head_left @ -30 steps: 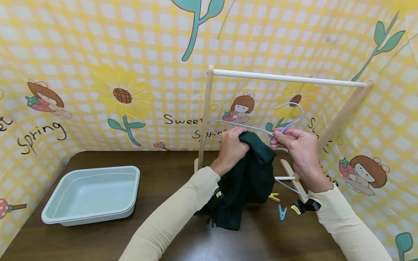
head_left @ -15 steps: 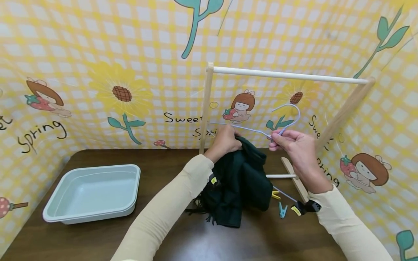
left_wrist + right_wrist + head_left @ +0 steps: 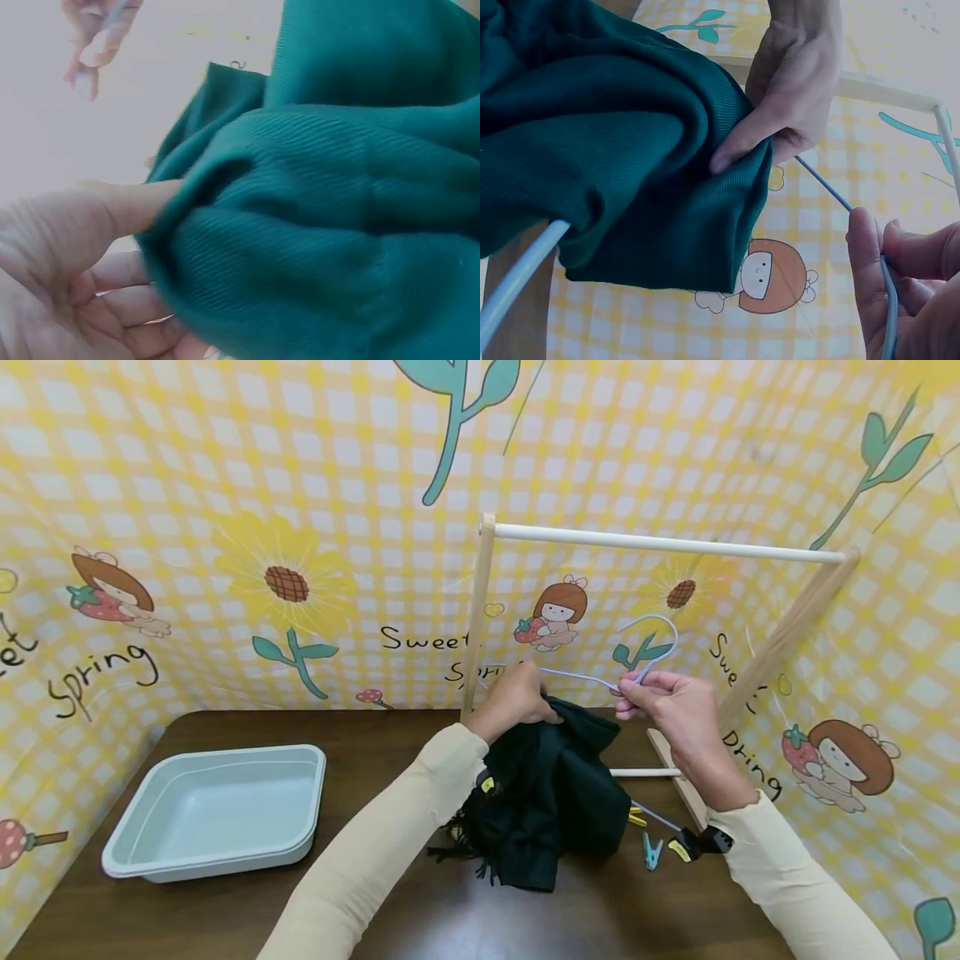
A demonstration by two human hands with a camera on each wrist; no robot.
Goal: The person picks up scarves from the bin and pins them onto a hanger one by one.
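Note:
A dark green scarf (image 3: 551, 814) with a fringed end bunches over the table, draped across the lower part of a pale blue clothes hanger (image 3: 673, 643). My left hand (image 3: 513, 697) pinches its upper edge between thumb and fingers; the left wrist view shows the scarf (image 3: 300, 247) folded over the fingers. My right hand (image 3: 678, 710) grips the hanger just below its hook, which points up. In the right wrist view, one hanger bar (image 3: 824, 184) runs behind the left hand (image 3: 795, 90), and another comes out from under the cloth. Cloth hides the hanger's middle.
A wooden rack with a white top rod (image 3: 667, 543) stands behind the hands. Beside the scarf on the table lie a yellow clothespin (image 3: 637, 816) and a blue clothespin (image 3: 652, 852). A pale blue basin (image 3: 213, 814) sits at the left.
My left hand has shifted left and lowered the scarf's upper edge. The hanger's hook has come down and a little left with my right hand, which keeps its grip.

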